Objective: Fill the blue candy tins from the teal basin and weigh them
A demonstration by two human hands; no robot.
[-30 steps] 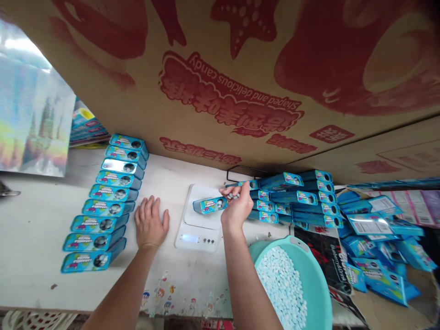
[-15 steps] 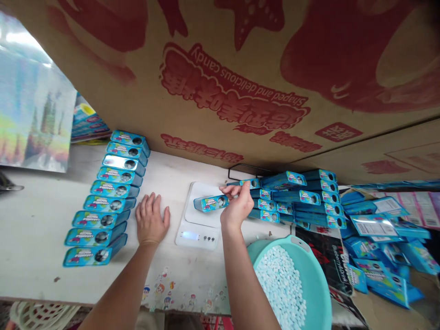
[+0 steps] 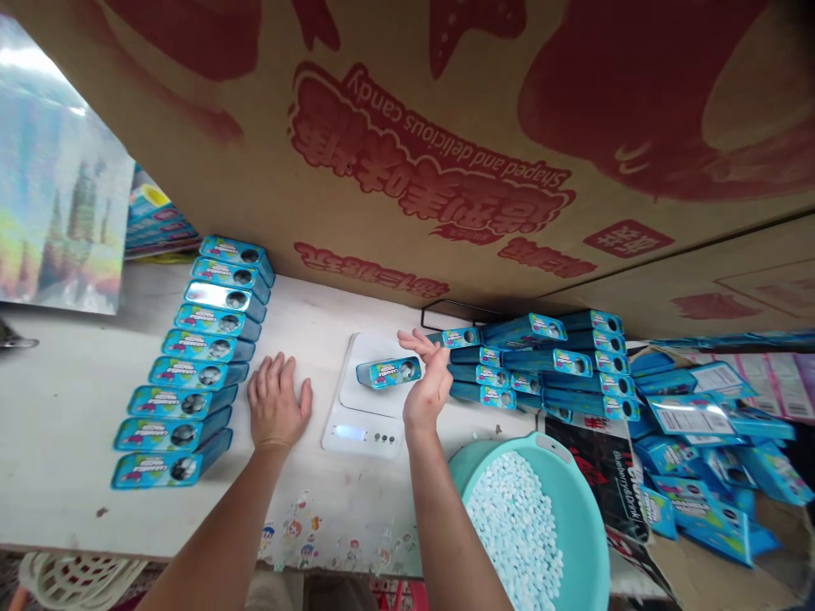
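Observation:
A small blue candy tin (image 3: 388,372) lies on the white digital scale (image 3: 356,416) in the middle of the white table (image 3: 70,441). My right hand (image 3: 428,378) hovers just right of the tin with its fingers spread and nothing in them. My left hand (image 3: 275,408) lies flat and open on the table, left of the scale. A teal basin (image 3: 560,501) holding many small white candies (image 3: 519,530) sits below my right forearm.
A row of several filled blue tins (image 3: 197,361) lines the left of the table. A stack of blue tins (image 3: 548,361) and loose blue packaging (image 3: 700,450) lie to the right. A large printed cardboard box (image 3: 446,144) overhangs the back.
My right hand set the tin down on the scale, let go and opened. My left hand stayed flat on the table.

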